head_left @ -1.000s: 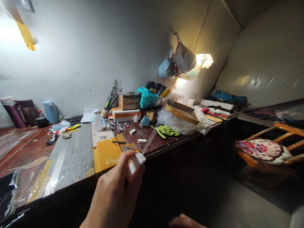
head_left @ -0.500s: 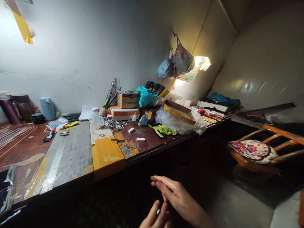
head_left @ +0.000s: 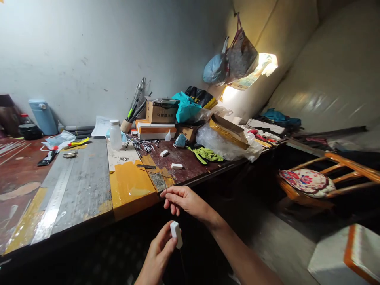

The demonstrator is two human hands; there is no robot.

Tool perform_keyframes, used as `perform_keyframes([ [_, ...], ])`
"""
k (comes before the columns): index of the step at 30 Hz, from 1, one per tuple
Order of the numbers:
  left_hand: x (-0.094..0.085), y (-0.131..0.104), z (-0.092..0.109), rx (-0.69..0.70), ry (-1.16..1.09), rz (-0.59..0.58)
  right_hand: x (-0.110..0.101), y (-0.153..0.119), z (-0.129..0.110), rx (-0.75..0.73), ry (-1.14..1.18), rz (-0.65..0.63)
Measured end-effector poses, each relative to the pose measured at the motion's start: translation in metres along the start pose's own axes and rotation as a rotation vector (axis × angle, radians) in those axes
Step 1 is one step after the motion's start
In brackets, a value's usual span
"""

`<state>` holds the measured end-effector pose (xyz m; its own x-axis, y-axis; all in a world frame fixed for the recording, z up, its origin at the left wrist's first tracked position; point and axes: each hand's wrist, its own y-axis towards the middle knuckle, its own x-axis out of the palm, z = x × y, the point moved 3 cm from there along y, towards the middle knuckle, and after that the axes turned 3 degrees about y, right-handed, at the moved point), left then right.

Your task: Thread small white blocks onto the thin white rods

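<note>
My left hand [head_left: 162,247] is closed around a small white block [head_left: 176,233], held upright below the bench edge. A thin dark strand hangs below the block. Above and slightly right of it, my right hand [head_left: 182,201] has thumb and forefinger pinched at the bench's front edge. A fine dark wire seems to rise from that pinch, though it is hard to make out. On the bench lie two similar white blocks [head_left: 177,166] near a flat dark strip [head_left: 146,166] and a thin rod.
The workbench [head_left: 86,178] holds a steel ruler [head_left: 55,206], a white bottle [head_left: 115,135], green gloves [head_left: 206,153], cardboard boxes [head_left: 162,111] and a blue flask [head_left: 43,117]. At right are a wooden chair [head_left: 353,166] with a patterned cushion and a white box [head_left: 329,253].
My hands have moved left and apart, the right one up to the bench edge. The white block now shows in my left hand. The view has shifted.
</note>
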<state>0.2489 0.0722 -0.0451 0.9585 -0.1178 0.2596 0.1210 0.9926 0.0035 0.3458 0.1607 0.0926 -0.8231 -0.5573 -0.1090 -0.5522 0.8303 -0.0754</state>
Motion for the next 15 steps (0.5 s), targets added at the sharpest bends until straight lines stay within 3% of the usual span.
perform_keyframes([
  [3, -0.003, 0.014, 0.008, -0.096, -0.06, -0.047, 0.004, 0.021, 0.002, -0.005, -0.027, -0.031],
  [8, -0.016, 0.032, 0.013, -0.023, -0.088, 0.132, 0.0, 0.053, -0.008, -0.047, -0.063, 0.069],
  [15, -0.024, 0.052, 0.021, 0.019, -0.06, 0.195, -0.008, 0.097, -0.022, -0.046, -0.065, 0.113],
])
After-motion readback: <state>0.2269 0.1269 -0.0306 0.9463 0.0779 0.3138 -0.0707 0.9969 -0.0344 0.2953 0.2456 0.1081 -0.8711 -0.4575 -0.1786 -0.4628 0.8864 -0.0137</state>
